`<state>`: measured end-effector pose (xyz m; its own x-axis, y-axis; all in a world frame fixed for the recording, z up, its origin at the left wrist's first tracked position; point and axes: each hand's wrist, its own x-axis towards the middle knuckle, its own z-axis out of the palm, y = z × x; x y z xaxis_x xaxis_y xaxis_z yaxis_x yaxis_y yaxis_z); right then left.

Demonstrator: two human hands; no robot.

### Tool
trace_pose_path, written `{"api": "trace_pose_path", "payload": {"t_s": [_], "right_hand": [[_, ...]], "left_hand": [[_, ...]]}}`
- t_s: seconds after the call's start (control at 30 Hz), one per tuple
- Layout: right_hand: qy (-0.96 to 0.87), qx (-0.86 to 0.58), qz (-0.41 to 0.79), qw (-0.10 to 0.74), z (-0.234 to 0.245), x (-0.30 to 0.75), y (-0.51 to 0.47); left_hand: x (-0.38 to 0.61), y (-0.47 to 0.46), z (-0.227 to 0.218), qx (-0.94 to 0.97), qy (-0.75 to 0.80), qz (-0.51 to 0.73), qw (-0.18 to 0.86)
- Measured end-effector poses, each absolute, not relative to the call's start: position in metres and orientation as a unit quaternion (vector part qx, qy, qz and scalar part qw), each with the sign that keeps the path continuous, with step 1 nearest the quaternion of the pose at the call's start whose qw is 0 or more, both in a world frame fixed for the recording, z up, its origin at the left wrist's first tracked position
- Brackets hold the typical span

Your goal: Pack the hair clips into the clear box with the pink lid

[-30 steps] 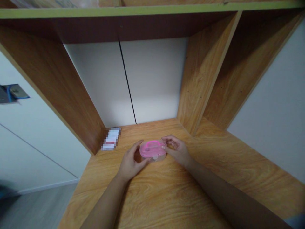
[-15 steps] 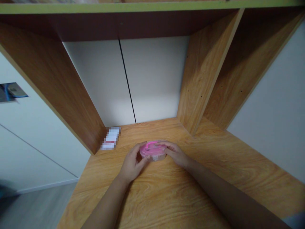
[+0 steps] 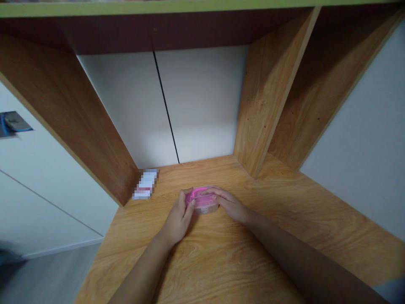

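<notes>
Left hand (image 3: 177, 218) and right hand (image 3: 229, 204), both closed around one pink plastic case (image 3: 204, 203) on wooden surface (image 3: 278, 236); one pixelated packet (image 3: 145, 184) off to left.

A translucent pink plastic case (image 3: 202, 200), honey-brown wavy wood grain on the desktop (image 3: 202, 261).

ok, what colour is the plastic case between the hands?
The plastic case is translucent pink on top, clearer underneath; it shows best in the head view.
</notes>
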<state>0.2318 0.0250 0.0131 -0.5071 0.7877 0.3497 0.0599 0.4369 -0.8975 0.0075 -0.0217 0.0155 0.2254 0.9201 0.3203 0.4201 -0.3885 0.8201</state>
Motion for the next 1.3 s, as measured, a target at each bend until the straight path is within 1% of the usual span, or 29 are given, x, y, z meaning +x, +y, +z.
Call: {"api": "trace_pose_path", "payload": {"t_s": [0.13,0.33,0.53,0.83,1.03,1.3], "right_hand": [[-0.747,-0.286,0.434,0.415,0.013,0.230,0.023],[-0.744,-0.282,0.445,0.411,0.009,0.232,0.025],[-0.784,-0.297,0.364,0.407,0.011,0.233,0.018],[-0.791,-0.304,0.343,0.405,0.011,0.231,0.019],[-0.794,-0.309,0.330,0.406,0.016,0.229,0.018],[-0.801,-0.324,0.325,0.385,0.018,0.232,0.025]], "left_hand": [[0.008,-0.023,0.013,0.724,0.466,0.416,0.293],[0.006,-0.023,0.009,0.725,0.466,0.419,0.286],[0.004,-0.022,0.008,0.749,0.437,0.411,0.281],[0.006,-0.019,0.006,0.734,0.433,0.436,0.289],[0.005,-0.019,0.006,0.743,0.444,0.423,0.269],[0.004,-0.020,0.005,0.754,0.461,0.406,0.231]]}}
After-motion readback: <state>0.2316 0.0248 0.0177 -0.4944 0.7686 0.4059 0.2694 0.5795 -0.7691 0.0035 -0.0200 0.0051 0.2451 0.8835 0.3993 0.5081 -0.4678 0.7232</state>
